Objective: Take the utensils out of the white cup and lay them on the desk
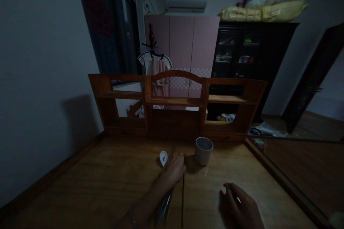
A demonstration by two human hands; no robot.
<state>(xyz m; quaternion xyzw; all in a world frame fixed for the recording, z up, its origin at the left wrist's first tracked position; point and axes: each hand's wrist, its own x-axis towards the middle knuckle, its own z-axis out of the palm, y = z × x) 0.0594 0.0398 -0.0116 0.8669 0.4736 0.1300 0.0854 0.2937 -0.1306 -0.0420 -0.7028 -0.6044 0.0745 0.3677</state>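
Observation:
My left hand (174, 169) reaches forward over the wooden desk (107, 182), its fingers closed round a dark chopstick (171, 151) whose tip pokes out beyond the knuckles. A white ceramic spoon (163, 157) lies just left of that hand. A second chopstick (183, 200) lies on the desk beside my forearm. A grey-white cup (203, 150) stands upright a little to the right of the left hand. My right hand (239, 208) rests low on the desk at the near right with its fingers curled. A small pale glint shows in it, and I cannot make out what it is.
A shiny metal utensil (163, 209) lies under my left forearm. A wooden shelf unit (177, 102) stands along the desk's back edge. Behind it are a pink wardrobe (188, 43), a dark cabinet (249, 53) and hanging clothes (156, 66). The room is dim.

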